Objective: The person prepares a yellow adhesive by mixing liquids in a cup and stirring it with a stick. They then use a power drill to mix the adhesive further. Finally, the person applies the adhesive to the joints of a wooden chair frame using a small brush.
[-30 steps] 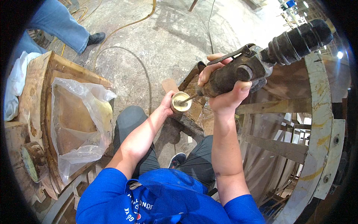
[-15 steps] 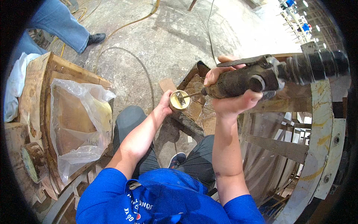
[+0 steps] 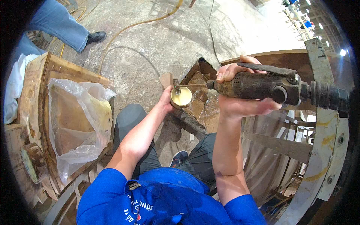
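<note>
My left hand is wrapped round a small round cup of cream-yellow liquid, held over my knees. In my right hand lies a dark, worn air-powered rotary tool, held level, its long lever on top. A thin metal shaft runs leftward from its nose to a small coated stirring head. That head is at the cup's far edge; whether its lower end touches the liquid I cannot tell.
A wooden frame with clear plastic sheeting stands at left. An open box sits on the floor ahead. A yellow hose crosses the concrete. A person's jeans show far left. A grey frame post rises at right.
The rotary tool and my right hand have shifted slightly right. Its stirring head has moved from inside the cup up to the far edge. My left hand still holds the cup.
</note>
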The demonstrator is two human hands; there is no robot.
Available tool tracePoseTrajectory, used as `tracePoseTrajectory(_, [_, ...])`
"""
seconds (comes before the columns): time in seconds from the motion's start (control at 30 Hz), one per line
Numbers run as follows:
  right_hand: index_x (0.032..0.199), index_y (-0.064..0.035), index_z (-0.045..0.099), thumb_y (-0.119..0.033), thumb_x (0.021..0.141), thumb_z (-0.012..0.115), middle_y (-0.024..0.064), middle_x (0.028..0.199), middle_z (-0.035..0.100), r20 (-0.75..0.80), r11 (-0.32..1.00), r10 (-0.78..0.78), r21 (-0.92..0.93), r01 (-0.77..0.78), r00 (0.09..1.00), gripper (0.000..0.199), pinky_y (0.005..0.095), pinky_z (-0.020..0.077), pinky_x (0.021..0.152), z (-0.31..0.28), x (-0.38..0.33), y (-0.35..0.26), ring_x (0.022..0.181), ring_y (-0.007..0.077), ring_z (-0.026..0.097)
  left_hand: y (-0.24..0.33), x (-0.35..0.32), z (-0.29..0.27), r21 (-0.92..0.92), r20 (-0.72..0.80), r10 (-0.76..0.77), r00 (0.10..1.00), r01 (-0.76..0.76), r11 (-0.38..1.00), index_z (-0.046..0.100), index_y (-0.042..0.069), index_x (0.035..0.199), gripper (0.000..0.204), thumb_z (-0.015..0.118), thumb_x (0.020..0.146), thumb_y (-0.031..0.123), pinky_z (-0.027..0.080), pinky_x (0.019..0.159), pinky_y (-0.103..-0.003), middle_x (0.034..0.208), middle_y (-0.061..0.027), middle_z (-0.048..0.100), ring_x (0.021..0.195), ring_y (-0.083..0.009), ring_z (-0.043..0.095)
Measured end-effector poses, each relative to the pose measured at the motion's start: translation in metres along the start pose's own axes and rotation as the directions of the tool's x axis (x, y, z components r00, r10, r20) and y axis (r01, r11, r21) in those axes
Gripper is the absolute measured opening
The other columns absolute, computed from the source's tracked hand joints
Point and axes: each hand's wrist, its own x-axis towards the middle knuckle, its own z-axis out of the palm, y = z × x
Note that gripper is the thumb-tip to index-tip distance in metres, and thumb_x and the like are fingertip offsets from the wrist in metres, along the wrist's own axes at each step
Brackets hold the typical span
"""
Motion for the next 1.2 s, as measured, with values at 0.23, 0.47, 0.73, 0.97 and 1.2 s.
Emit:
tracePoseTrajectory(0.23, [0.105,0.0058,0.048,-0.09,0.057,0.031,0.0113,0.058,0.052,-0.004,0.992,-0.087,0.097,0.087,0.996,0.109,0.0326,0.0412,0.05,-0.004,0.002,0.001,0.054,0.0207,0.051,-0.001,-0.003,0.0,-0.012,0.033,-0.002,0.999,0.003,1.0,0.056,0.007,0.105,0.042,0.035,0.088,0.039,0.047,0.078,-0.056,0.102,-0.0137,0.061,0.09,-0.0301,0.06])
tracePoseTrajectory(0.47, [0.106,0.0059,0.047,-0.09,0.059,0.028,0.0112,0.06,0.054,-0.167,0.982,-0.175,0.041,0.184,0.97,0.108,0.0326,0.043,0.05,-0.005,-0.002,-0.002,0.052,0.0205,0.051,-0.002,-0.004,0.0,0.029,-0.036,0.043,0.998,-0.042,0.999,0.056,0.005,0.102,0.039,0.035,0.084,0.032,0.046,0.083,-0.051,0.1,-0.0133,0.061,0.092,-0.0288,0.059])
tracePoseTrajectory(0.73, [0.104,0.007,0.046,-0.087,0.063,0.03,0.0105,0.059,0.052,-0.065,0.97,-0.183,-0.177,0.169,0.981,0.104,0.0323,0.0446,0.051,-0.009,0.006,-0.008,0.052,0.0202,0.051,-0.005,0.001,-0.013,-0.031,-0.142,0.174,0.974,-0.18,0.983,0.057,0.008,0.101,0.032,0.045,0.079,0.026,0.049,0.078,-0.043,0.099,-0.0098,0.061,0.089,-0.0249,0.06])
tracePoseTrajectory(0.97, [0.102,0.0024,0.05,-0.035,0.07,0.061,0.0068,0.074,0.058,0.002,0.91,0.078,-0.409,-0.071,0.997,0.051,0.0275,0.0445,0.057,-0.079,-0.005,0.045,0.062,0.0156,0.054,0.015,-0.016,-0.004,0.288,-0.318,0.852,0.416,-0.814,0.505,0.054,0.002,0.107,0.034,0.047,0.078,0.019,0.045,0.083,-0.033,0.1,-0.0076,0.058,0.095,-0.0199,0.057])
tracePoseTrajectory(1.2, [0.089,-0.0094,0.062,-0.053,0.061,0.071,0.011,0.081,0.064,0.129,0.28,0.295,-0.959,0.043,0.947,0.053,0.0347,0.0503,0.065,-0.151,-0.041,0.134,0.076,0.0272,0.063,0.01,-0.099,0.064,-0.107,-0.091,0.769,0.632,-0.774,0.624,0.046,0.013,0.113,0.036,0.039,0.082,0.03,0.039,0.094,-0.042,0.112,-0.0092,0.053,0.109,-0.0284,0.049])
